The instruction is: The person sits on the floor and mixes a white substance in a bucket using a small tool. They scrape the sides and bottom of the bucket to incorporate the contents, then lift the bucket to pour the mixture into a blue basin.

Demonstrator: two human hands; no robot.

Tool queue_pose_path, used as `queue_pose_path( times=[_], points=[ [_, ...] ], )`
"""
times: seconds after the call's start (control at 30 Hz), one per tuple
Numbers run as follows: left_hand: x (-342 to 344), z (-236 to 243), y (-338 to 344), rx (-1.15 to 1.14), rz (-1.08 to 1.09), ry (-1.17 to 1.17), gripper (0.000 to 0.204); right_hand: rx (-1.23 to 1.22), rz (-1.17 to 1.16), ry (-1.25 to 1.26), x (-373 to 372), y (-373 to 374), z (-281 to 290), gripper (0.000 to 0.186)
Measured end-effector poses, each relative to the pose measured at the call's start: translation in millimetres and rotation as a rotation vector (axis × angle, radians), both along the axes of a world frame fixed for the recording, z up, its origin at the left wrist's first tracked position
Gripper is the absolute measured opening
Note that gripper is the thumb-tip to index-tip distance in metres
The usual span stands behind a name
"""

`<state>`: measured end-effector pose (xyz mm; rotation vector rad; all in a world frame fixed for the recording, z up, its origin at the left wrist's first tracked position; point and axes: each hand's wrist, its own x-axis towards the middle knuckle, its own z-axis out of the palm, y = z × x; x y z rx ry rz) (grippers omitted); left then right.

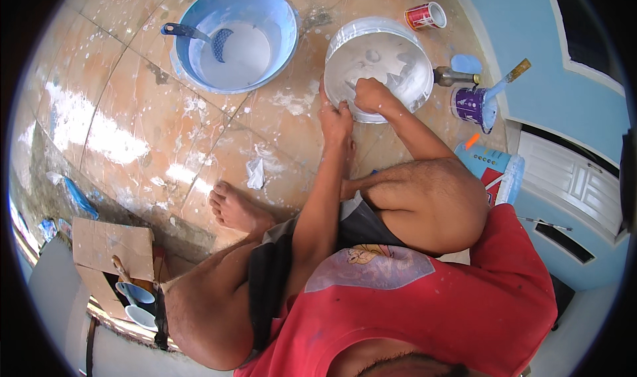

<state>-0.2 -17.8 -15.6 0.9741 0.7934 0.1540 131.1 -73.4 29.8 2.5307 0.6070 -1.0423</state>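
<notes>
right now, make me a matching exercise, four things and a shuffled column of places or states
1. round blue plastic basin
2. round silvery metal basin
3. purple cylindrical container
4. brown cardboard box

A. at the picture's lower left
B. left hand at its rim, right hand over it
C. brown-ended tool slants out of it
D. dark-blue handle lies across its rim

Pairs: 1-D, 2-B, 3-C, 4-A

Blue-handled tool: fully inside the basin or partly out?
Partly out: the blue-handled tool has its head inside the blue basin, its handle jutting past the rim.
</notes>
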Motion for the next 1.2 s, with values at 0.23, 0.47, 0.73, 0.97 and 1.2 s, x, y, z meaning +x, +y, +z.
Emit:
queue_pose_path(
  times=[0.23, 0.47, 0.73, 0.97, 1.2],
  points=[
    [-2, -2, -5, 0.177, 0.015, -0.064, 0.082, -0.003, 0.031, 0.059, -9, 2, 11, 0.036],
    [-5, -1, -4, 0.193, 0.027, -0.064, 0.082, 0.066, -0.011, 0.031, -10, 1, 20, 0.033],
    [-5, 4, -9, 0.201, 0.048, -0.075, 0.084, 0.089, 0.083, 0.028, -18, 13, 23, 0.036],
    [-11, 21, -3, 0.078, 0.064, -0.023, 0.073, -0.005, 0.119, 0.102, -21, 16, 30, 0.033],
    [-13, -14, -15, 0.354, 0.136, -0.08, 0.078, 0.159, 0.105, 0.105, -18, 5, 36, 0.036]
  ],
)
